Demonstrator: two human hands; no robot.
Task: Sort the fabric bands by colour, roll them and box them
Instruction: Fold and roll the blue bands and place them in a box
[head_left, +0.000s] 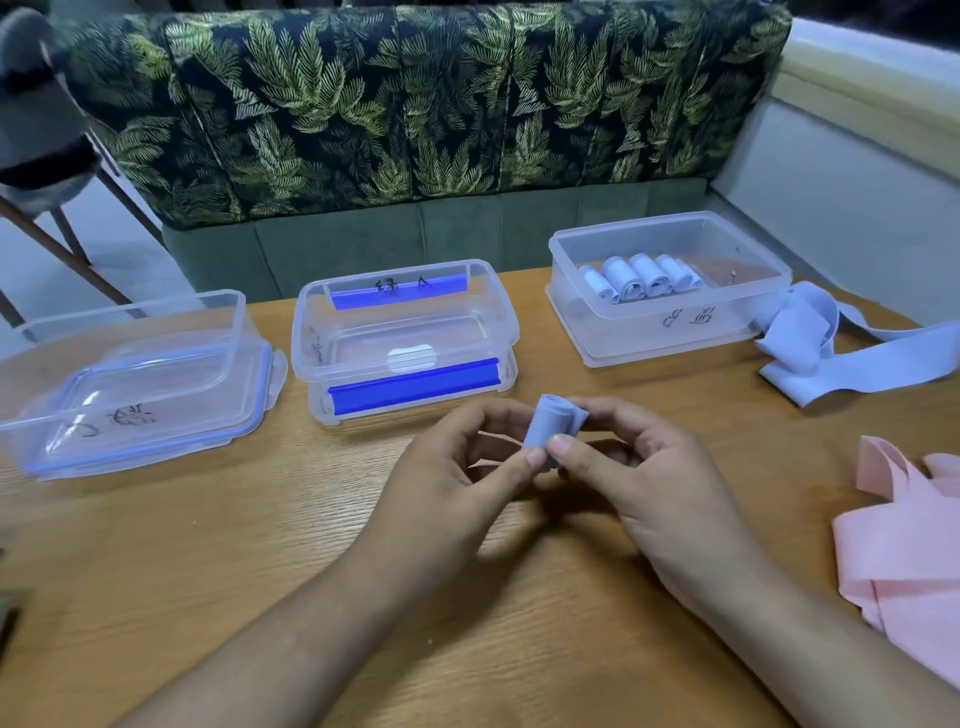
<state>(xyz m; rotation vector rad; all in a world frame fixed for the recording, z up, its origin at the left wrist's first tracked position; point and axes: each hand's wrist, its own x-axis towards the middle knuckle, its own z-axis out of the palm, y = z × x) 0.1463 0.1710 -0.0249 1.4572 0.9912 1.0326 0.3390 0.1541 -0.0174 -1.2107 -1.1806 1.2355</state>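
Fabric bands share our worktop (208, 545) with three clear boxes: the middle box (405, 332), the left box (130, 374) beside it, and the right box (670, 312), which holds what we count as five pale blue rolls (644, 275). Further right of the middle box lie a loose blue heap (831, 353) and a pink heap (904, 545), both cut off at the edge. Just in front of the middle box, our left hand (457, 467) and right hand (649, 467) pinch one blue roll (550, 426), fingers curled round it.
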